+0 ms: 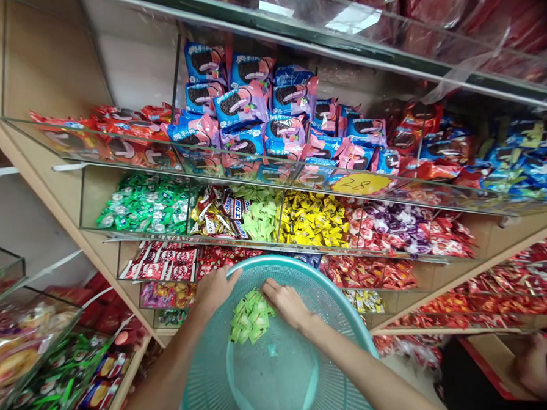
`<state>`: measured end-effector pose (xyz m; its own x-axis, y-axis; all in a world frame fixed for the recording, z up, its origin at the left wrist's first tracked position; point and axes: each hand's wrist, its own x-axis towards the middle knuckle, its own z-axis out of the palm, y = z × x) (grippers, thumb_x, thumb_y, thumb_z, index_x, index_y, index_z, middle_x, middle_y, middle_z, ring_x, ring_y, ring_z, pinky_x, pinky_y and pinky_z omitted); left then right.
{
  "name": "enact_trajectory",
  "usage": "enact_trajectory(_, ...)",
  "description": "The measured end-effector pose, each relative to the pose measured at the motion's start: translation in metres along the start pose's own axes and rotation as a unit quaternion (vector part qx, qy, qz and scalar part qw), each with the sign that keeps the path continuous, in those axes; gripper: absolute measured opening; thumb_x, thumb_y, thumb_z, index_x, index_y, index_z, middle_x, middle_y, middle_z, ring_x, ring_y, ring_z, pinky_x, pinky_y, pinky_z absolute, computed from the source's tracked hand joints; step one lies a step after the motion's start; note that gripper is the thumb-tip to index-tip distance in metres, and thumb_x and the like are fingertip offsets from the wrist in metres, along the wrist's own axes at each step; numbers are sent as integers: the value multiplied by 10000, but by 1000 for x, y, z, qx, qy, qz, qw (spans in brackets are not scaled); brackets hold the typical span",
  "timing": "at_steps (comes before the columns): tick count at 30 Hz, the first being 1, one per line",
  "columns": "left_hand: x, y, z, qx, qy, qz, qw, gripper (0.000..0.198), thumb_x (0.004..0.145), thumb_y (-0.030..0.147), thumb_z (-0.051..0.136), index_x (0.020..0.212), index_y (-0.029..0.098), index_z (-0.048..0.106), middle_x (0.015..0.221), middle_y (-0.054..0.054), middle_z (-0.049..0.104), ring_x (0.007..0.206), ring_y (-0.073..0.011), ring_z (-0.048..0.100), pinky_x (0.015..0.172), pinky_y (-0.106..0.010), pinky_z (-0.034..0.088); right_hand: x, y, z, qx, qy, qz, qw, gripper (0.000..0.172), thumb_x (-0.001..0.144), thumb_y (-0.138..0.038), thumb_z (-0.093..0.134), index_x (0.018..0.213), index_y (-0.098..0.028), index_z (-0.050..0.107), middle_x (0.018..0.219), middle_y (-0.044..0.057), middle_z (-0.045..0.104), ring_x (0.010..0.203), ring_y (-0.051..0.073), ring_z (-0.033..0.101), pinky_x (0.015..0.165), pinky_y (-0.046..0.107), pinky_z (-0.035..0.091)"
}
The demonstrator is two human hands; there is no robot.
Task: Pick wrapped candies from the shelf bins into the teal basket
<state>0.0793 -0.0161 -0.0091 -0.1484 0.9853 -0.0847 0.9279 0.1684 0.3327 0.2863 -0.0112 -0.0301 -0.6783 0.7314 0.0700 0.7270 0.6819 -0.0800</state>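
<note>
A large teal plastic mesh basket (pixel 279 263) is tilted in front of me, its opening facing up toward me. My left hand (pixel 214 290) grips its rim on the left side, thumb over the edge. Inside, a pile of light-green wrapped candies (pixel 252 317) lies against the far left wall, and one loose candy (pixel 272 350) sits apart on the bottom. My right hand (pixel 287 300) reaches into the basket from the right. Its fingers are curled at the right edge of the pile, on some of the candies; the fingertips are partly hidden.
Close beyond the basket, glass-fronted shelves (pixel 235 243) hold matching green candies (pixel 260 219), yellow candies (pixel 313 219) and blue cookie packs (pixel 244 102). A yellow price tag (pixel 361 182) marks one shelf edge. Packaged snacks (pixel 13 362) stand left; part of a person (pixel 538 366) shows at right.
</note>
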Motion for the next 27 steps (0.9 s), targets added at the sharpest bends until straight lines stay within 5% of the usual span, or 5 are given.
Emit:
enact_trajectory(7, -2, 1, 0, 2, 5, 3, 1000, 563, 861, 584, 258, 1099, 206, 601, 1023, -118, 683, 945, -238, 626, 760, -299, 432, 10, -15, 4, -54, -27, -87, 994, 154, 929, -157, 353, 987, -205, 487, 1019, 40, 543, 731, 120, 555, 557, 226, 392)
enact_trajectory(17, -2, -3, -2, 4, 11, -1, 1000, 590, 859, 596, 250, 1150, 211, 590, 1028, -127, 680, 966, -254, 619, 769, -315, 434, 5, -17, 7, -88, -37, -87, 992, 169, 912, -140, 390, 1029, -208, 491, 1065, 43, 538, 774, 126, 579, 550, 220, 427)
enact_trajectory(21, -2, -2, -3, -3, 11, 0, 1000, 580, 860, 589, 261, 1158, 207, 579, 1035, -124, 678, 957, -248, 622, 743, -301, 435, 5, -23, -26, -95, -3, -96, 991, 196, 919, -154, 393, 1072, -216, 497, 1070, 42, 548, 783, 129, 571, 546, 221, 405)
enact_trajectory(27, -3, 0, -3, 2, 10, 6, 1000, 578, 858, 589, 259, 1116, 195, 593, 1010, -123, 684, 940, -257, 627, 731, -307, 440, 47, -22, -112, -90, 158, -67, 981, 227, 943, -196, 363, 1082, -186, 542, 990, 63, 552, 879, 156, 496, 689, 246, 382)
